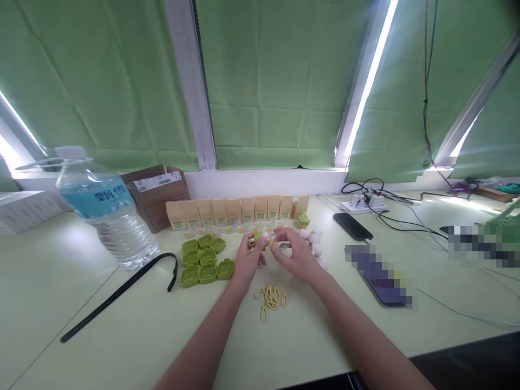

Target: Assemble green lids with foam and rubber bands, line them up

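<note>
My left hand [248, 258] and my right hand [294, 252] meet over the pale table [122, 336], fingers pinched together around a small clear and yellow piece [271, 242] held between them. Just left of my left hand lies a cluster of several green plastic shells [205, 261]. Close in front of my wrists sits a heap of several yellow rubber loops [271, 299]. Behind my hands stands a row of several small tan boxes [238, 211], with tiny yellow bits at their feet. A few white caps [313, 241] lie right of my right hand.
A large water bottle [103, 208] stands at the left, a black strap [122, 290] lying before it. A cardboard box [156, 195] sits behind. Two phones [352, 226] [382, 281], a power strip [363, 205] and cables occupy the right. Green blinds cover the windows.
</note>
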Motion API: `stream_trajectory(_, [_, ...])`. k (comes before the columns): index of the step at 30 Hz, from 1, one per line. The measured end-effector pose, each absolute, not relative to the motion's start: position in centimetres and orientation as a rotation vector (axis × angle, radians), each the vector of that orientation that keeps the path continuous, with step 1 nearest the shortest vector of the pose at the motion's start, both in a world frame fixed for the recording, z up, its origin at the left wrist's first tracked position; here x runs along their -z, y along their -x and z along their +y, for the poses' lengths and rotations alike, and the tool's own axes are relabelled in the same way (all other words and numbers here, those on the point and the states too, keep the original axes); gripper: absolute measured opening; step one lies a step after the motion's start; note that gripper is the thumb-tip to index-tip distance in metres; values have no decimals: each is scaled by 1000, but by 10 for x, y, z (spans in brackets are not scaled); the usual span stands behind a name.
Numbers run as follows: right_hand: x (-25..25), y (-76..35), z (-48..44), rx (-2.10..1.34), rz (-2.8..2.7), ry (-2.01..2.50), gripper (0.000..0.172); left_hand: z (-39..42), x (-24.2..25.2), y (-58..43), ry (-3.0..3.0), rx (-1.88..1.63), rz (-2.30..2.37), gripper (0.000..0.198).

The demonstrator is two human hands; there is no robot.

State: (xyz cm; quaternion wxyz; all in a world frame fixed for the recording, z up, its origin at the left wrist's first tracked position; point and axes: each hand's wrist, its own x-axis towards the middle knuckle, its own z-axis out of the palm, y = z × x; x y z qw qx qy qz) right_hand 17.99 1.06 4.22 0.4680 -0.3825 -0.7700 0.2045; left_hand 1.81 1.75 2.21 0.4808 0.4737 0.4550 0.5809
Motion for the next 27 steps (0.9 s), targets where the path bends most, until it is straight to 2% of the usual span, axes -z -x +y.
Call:
stream_trajectory(8, [-42,-180,10,-592,-1860,1005,55,19,-24,-16,-1025,-1444,1061,48])
stream_trajectory(13, [-38,-181,10,-532,-1959,1035,49,17,-27,-15,-980,-1473,958,43])
stream_trajectory(21, [-38,-183,10,-489,-2039,1087,62,17,-26,-16,-1014,-1432,915,45])
stream_trajectory(27, [-41,-185,12,-485,-1985,1074,57,17,-26,-15,-1026,-1415,929,47])
